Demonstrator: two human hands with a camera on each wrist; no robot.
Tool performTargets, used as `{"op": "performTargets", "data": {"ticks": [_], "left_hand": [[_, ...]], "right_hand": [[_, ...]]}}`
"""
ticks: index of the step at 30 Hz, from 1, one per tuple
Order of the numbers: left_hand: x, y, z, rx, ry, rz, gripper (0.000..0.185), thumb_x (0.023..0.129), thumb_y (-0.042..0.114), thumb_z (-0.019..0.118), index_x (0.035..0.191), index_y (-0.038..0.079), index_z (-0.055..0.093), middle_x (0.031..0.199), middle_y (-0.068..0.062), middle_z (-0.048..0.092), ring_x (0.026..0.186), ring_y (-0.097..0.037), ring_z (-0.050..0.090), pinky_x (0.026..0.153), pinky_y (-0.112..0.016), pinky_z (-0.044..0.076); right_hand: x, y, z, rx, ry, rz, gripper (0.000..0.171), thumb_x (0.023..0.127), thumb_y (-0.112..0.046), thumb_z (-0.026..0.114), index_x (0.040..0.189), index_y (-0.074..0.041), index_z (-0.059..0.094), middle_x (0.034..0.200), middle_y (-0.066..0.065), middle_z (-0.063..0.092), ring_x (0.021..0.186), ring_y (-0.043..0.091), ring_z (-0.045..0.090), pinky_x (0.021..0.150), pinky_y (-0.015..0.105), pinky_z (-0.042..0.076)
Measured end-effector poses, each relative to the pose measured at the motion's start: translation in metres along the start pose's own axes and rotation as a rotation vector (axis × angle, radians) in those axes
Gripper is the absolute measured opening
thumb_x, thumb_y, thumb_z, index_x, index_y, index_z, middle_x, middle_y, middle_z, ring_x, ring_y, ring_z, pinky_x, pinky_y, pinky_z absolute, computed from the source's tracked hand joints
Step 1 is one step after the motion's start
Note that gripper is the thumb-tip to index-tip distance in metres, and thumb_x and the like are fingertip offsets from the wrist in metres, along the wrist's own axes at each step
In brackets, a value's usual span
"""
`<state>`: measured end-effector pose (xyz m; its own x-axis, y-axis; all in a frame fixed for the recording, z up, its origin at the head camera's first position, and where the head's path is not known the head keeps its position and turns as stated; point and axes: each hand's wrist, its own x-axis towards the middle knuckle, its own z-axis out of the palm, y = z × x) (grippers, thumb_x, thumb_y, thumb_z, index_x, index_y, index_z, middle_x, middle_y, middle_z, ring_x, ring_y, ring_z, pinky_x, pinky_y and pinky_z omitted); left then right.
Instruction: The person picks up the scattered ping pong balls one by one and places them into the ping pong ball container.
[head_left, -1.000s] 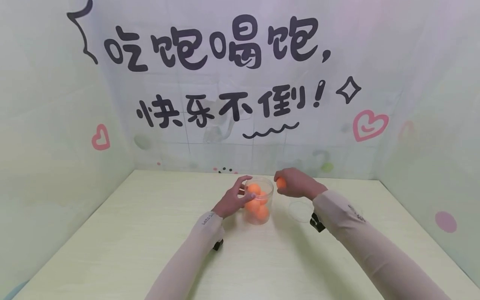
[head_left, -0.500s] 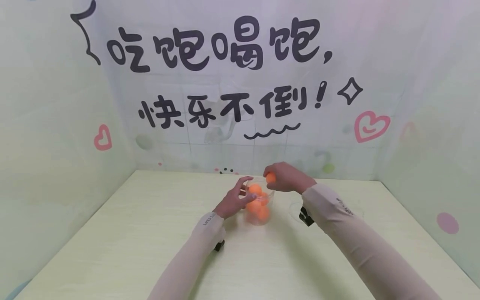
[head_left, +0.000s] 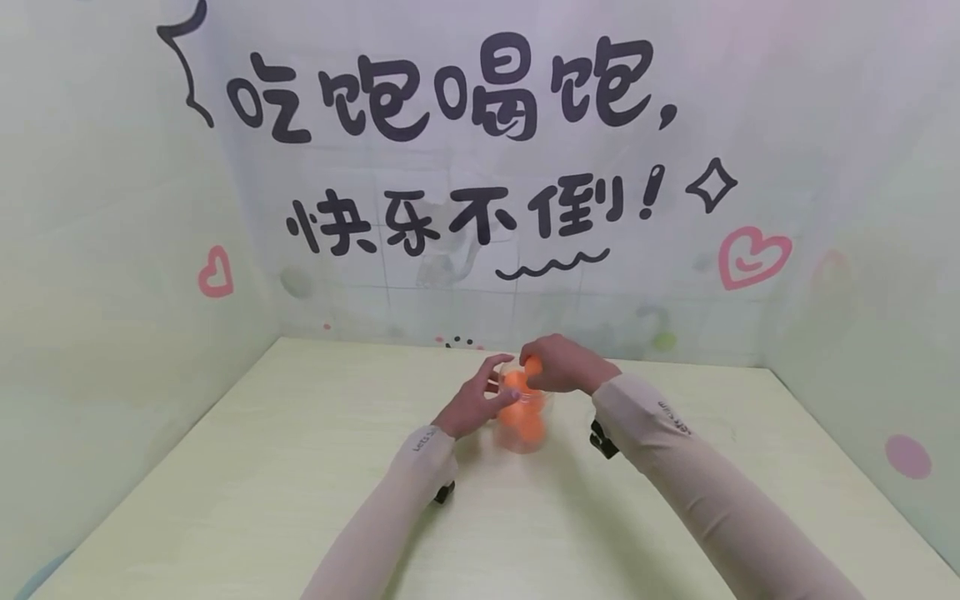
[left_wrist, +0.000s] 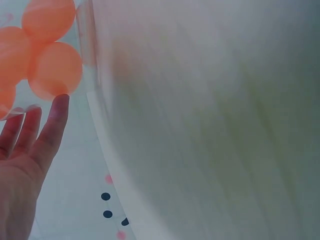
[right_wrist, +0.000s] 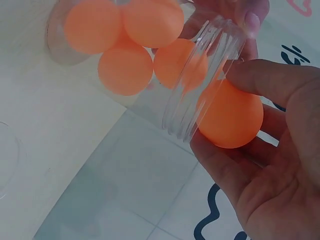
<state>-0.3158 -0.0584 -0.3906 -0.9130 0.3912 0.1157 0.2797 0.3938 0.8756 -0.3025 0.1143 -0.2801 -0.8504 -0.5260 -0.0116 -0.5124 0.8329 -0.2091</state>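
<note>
A clear plastic jar (right_wrist: 187, 92) with a threaded neck stands uncapped on the table, several orange ping-pong balls (right_wrist: 125, 70) inside. My left hand (head_left: 468, 407) holds the jar from its left side, thumb across the front and fingers behind. In the left wrist view its fingertips (left_wrist: 61, 102) reach up along the jar wall. At the jar's mouth, my right hand (head_left: 566, 364) pinches another orange ping-pong ball (right_wrist: 231, 115) between thumb and fingers. The right wrist view shows that ball right at the rim, partly seen through the clear neck.
A round clear lid (right_wrist: 9, 160) lies on the pale wooden table (head_left: 300, 467), right of the jar and behind the right sleeve in the head view. A printed curtain (head_left: 420, 308) hangs at the table's back edge, with more at both sides.
My right hand has carried its ball leftward from beside the jar to the mouth, now lower than half a second ago. The left hand keeps its hold on the jar.
</note>
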Motion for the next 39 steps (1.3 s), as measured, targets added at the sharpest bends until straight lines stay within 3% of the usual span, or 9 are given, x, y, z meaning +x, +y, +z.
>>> {"op": "performTargets", "data": {"ticks": [19, 26, 39], "left_hand": [[-0.0022, 0.0043, -0.0004, 0.017, 0.0, 0.005, 0.06, 0.091, 0.041, 0.058, 0.144, 0.029, 0.032, 0.126, -0.01, 0.052, 0.114, -0.023, 0.051, 0.084, -0.036, 0.052], [0.0, 0.0017, -0.0003, 0.033, 0.001, -0.008, 0.06, 0.092, 0.04, 0.059, 0.144, 0.029, 0.03, 0.121, -0.009, 0.053, 0.115, -0.025, 0.051, 0.082, -0.036, 0.053], [0.0001, 0.0025, -0.001, 0.043, 0.002, -0.004, 0.061, 0.092, 0.04, 0.059, 0.144, 0.029, 0.03, 0.121, -0.009, 0.054, 0.115, -0.025, 0.052, 0.082, -0.036, 0.053]], "right_hand": [[0.0022, -0.004, 0.0035, -0.006, -0.063, -0.002, 0.025, 0.086, -0.015, 0.066, 0.109, -0.006, 0.069, 0.106, 0.007, 0.069, 0.088, 0.02, 0.058, 0.08, 0.033, 0.05], [0.0035, -0.0055, 0.0036, 0.004, -0.099, 0.008, 0.028, 0.087, -0.017, 0.067, 0.113, -0.007, 0.068, 0.11, 0.008, 0.068, 0.102, 0.026, 0.061, 0.091, 0.04, 0.051], [0.0027, -0.0035, 0.0043, 0.016, -0.087, -0.005, 0.027, 0.088, -0.017, 0.067, 0.112, -0.006, 0.068, 0.109, 0.009, 0.069, 0.105, 0.03, 0.061, 0.092, 0.041, 0.05]]}}
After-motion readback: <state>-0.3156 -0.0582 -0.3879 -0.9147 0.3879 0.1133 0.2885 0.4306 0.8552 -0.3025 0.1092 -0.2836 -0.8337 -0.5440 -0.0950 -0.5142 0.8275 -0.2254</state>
